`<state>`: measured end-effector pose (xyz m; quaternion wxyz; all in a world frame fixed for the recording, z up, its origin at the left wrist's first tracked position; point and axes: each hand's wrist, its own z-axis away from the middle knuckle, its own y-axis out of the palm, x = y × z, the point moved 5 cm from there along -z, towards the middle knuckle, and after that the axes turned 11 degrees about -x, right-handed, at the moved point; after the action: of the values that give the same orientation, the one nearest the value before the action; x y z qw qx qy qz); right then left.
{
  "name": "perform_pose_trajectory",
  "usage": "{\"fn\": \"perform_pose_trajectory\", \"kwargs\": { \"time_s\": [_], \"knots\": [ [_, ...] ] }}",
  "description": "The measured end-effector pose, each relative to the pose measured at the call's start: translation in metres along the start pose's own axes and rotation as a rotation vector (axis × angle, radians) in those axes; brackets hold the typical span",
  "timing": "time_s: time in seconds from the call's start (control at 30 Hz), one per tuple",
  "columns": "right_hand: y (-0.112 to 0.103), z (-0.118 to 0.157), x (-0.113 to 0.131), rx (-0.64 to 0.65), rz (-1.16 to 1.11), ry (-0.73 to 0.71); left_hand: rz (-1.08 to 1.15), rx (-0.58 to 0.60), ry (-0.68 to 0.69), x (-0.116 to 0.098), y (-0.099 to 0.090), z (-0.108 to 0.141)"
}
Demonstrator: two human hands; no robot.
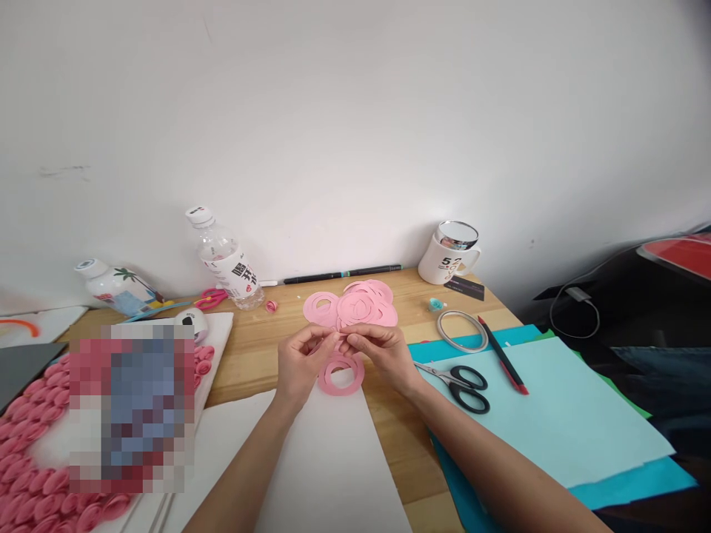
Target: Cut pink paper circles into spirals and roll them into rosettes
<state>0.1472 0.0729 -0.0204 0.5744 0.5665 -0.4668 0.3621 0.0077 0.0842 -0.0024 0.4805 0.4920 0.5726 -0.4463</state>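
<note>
Pink paper spiral, a thin strip cut in flat curling bands, lies near the middle of the wooden table, its looped lower end over the upper edge of a smooth white sheet. Its upper end seems to run up into the fingertips, where the grip partly hides it. The left hand is closed in a narrow pinch on the paper, thumb against bent fingers; the right hand pinches it likewise, just beside. Beyond them, more flat pink spirals overlap in a loose, matte pile on the striped wood grain of the table. To the right, scissors with rounded black handles rest on a pale blue sheet, near a slim black-and-red pen and a narrow ring of tape. A glossy white mug and a clear, ribbed plastic bottle stand near the wall. At left, tightly coiled pink rosettes crowd a white board, partly pixelated.
</note>
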Motion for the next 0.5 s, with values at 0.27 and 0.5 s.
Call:
{"fn": "perform_pose_trajectory", "kwargs": {
  "time_s": [0.27, 0.5],
  "knots": [
    [0.001, 0.0011, 0.0018, -0.022, 0.017, -0.028, -0.02, -0.005, -0.01, -0.0001, 0.0008, 0.0006],
    [0.0, 0.0017, 0.0015, -0.043, 0.024, -0.025, -0.024, 0.002, -0.005, 0.0004, 0.0004, 0.0004]
  ]
}}
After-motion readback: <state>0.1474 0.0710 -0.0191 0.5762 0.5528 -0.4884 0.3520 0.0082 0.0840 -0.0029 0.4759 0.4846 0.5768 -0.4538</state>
